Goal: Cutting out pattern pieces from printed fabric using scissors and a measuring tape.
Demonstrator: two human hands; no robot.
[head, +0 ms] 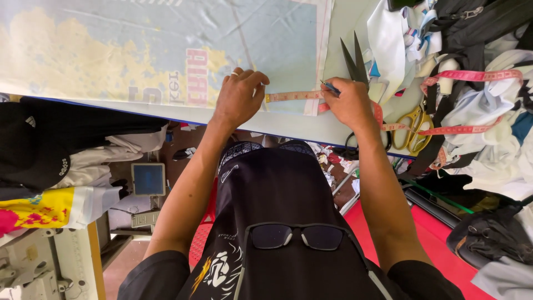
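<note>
Both our hands rest on the near edge of the table (pixel 288 123), on a printed cloth (pixel 166 50) spread across it. Our left hand (pixel 239 97) is curled, fingertips pressing down on a tape measure (pixel 294 96) where its orange strip begins; a ring shows on 1 finger. Our right hand (pixel 347 103) is closed around a pen (pixel 330 86), pinched between thumb and fingers with the tip touching the cloth just above the tape. The tape lies flat between the 2 hands, along the cloth's right hem, then passes under the right hand and trails off to the right in a pink loop over a heap of clothes (pixel 483 100). Just beyond the right hand, 1 pair of dark scissors (pixel 354 61) lies with blades pointing away from us. A 2nd pair with yellow handles (pixel 413 128) sits near the table's right edge, under the tape's loop. The cloth is pale blue with yellow patches and red lettering. Below the table edge we see our black shirt (pixel 277 189) with sunglasses (pixel 297 236) hung at the collar. To the left, folded dark and pale garments (pixel 66 150) lie stacked, with a small blue screen (pixel 148 179) beside them. Red flooring (pixel 433 233) shows at lower right.
</note>
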